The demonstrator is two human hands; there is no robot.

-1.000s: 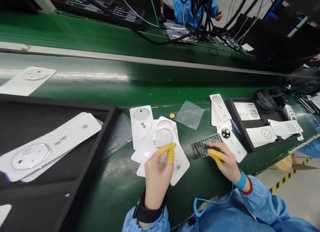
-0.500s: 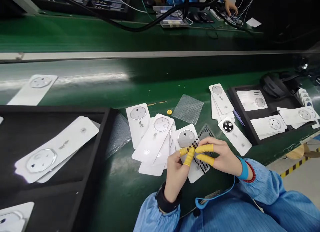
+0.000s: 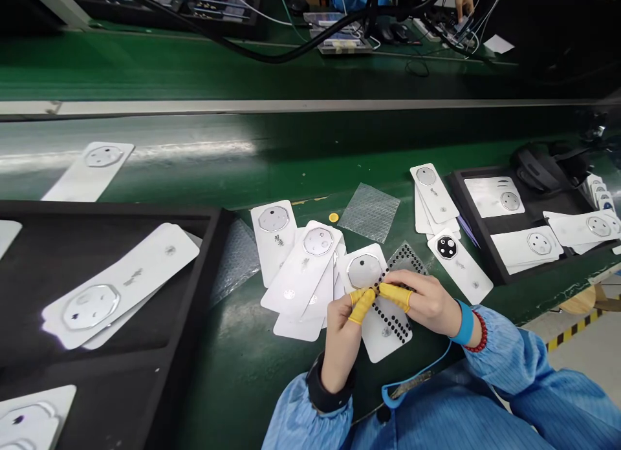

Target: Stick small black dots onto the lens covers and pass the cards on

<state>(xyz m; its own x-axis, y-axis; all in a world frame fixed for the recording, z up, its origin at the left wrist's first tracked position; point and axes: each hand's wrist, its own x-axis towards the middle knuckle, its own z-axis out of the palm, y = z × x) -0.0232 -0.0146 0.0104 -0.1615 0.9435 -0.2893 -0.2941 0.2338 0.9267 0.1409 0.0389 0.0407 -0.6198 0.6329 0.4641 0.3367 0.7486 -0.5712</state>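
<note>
Green bench (image 3: 242, 359), dotted sheet (image 3: 408, 257), perhaps plastic

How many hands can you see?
3: the person's left hand and right hand, reaching over a white panel, and a co-worker's hand at the top. Another co-worker hand may be hidden.

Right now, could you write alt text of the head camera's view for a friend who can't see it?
A person's left hand and right hand, wearing yellow finger covers, meet at a clear sheet dotted with black, over a white panel on a green bench. A pile of similar white panels lies beside it, with black trays holding more on either side.
</note>
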